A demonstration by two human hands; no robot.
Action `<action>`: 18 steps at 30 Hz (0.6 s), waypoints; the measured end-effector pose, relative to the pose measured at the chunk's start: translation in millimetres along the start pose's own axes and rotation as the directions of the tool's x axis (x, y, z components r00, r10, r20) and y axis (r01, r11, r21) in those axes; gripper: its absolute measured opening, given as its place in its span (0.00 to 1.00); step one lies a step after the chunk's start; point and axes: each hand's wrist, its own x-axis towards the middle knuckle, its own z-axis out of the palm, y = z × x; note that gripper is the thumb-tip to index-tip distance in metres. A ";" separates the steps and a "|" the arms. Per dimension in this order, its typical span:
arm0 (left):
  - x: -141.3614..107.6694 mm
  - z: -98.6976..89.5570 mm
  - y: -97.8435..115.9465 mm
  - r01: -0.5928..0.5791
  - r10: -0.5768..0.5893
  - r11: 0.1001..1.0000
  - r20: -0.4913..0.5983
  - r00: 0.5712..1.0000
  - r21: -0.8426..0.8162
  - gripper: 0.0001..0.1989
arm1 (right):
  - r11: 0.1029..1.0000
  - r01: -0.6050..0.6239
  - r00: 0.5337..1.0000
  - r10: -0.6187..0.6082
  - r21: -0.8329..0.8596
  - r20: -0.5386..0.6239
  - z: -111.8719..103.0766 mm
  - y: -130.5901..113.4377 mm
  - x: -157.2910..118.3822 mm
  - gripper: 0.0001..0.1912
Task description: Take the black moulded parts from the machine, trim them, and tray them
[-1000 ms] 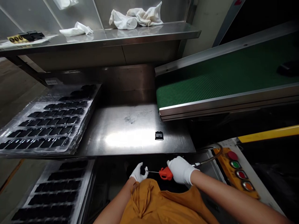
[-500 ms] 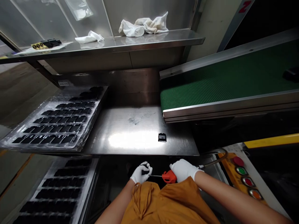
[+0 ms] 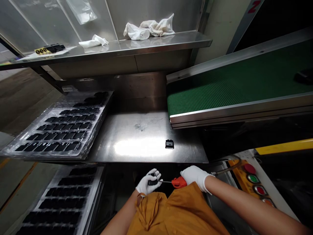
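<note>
- We have the small black part [image 3: 153, 181] in our left grip [image 3: 149, 182], below and in front of the near edge of the metal surface [image 3: 137, 133].
- That left grip is gloved, with fingers and thumb curled about the part; the glove covers some of it.
- Our right grip [image 3: 193, 178], gloved too, is wrapped around the red tool [image 3: 179, 182], its fingers pressed to the handle.
- The relation that counts: the black part lies directly to the left of the tool, roughly level with it, in line with the thin metal nozzle [image 3: 165, 181].
- The nozzle's long axis runs sideways, nearly parallel to the surface's near edge, its tip aimed left into our left grip.
- The tip ends close by the part and the thumb; we cannot tell whether it touches either.
- The part is small and partly hidden, so we cannot make out its long axis or which end faces the nozzle.
- The left grip is the nearer one to this part, since it holds it; the right grip stands off by the length of tool and nozzle.
- A second black piece [image 3: 169, 144] lies flat on the surface, ahead of us and between our grips from side to side, its slightly longer axis running left to right and its light-marked edge towards us.
</note>
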 end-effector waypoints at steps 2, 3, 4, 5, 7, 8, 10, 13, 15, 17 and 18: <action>2.0 0.4 -1.0 -0.028 0.029 0.999 -0.030 0.999 0.024 0.20 | 1.000 -0.005 1.000 0.005 0.005 -0.022 -1.1 0.4 -1.0 0.20; 3.4 0.4 -1.3 -0.043 0.044 0.998 -0.046 0.998 0.042 0.17 | 1.000 -0.006 1.000 0.006 -0.001 -0.018 -1.6 0.3 -1.5 0.20; 4.9 0.3 -1.4 -0.049 0.053 0.997 -0.060 0.997 0.066 0.15 | 1.000 -0.002 1.000 0.002 -0.009 -0.005 -1.9 0.1 -2.0 0.20; 6.4 0.5 -1.4 -0.047 0.054 0.994 -0.071 0.996 0.097 0.13 | 1.000 0.007 1.000 -0.006 -0.017 0.010 -2.1 -0.4 -2.4 0.19; 8.6 2.0 -1.2 -0.021 0.036 0.986 -0.089 0.995 0.166 0.10 | 0.999 0.031 0.999 -0.030 -0.018 0.014 -2.3 -2.4 -2.8 0.19; 9.2 3.4 -1.2 -0.007 0.027 0.980 -0.102 0.994 0.198 0.10 | 0.999 0.032 0.999 -0.032 -0.013 0.002 -2.5 -3.8 -2.9 0.20; 9.5 6.3 -1.7 0.017 0.017 0.963 -0.124 0.992 0.267 0.13 | 1.000 0.012 1.000 -0.012 -0.005 -0.017 -3.1 -7.2 -2.9 0.21; 9.8 8.2 -4.6 0.000 0.051 0.912 -0.114 0.992 0.411 0.16 | 1.000 0.001 1.000 -0.001 -0.009 0.009 -5.0 -11.9 -3.6 0.21; 11.4 6.4 -8.1 -0.058 0.131 0.825 -0.089 0.987 0.563 0.15 | 1.000 0.020 1.000 -0.020 -0.007 0.023 -7.6 -13.3 -5.0 0.21; 14.3 3.0 -12.3 -0.118 0.227 0.717 -0.070 0.971 0.687 0.12 | 1.000 0.005 1.000 -0.005 -0.007 0.016 -12.1 -12.9 -7.2 0.20; 15.8 1.1 -14.2 -0.138 0.271 0.674 -0.069 0.960 0.726 0.12 | 1.000 -0.016 1.000 0.016 -0.011 0.014 -15.2 -12.5 -8.6 0.20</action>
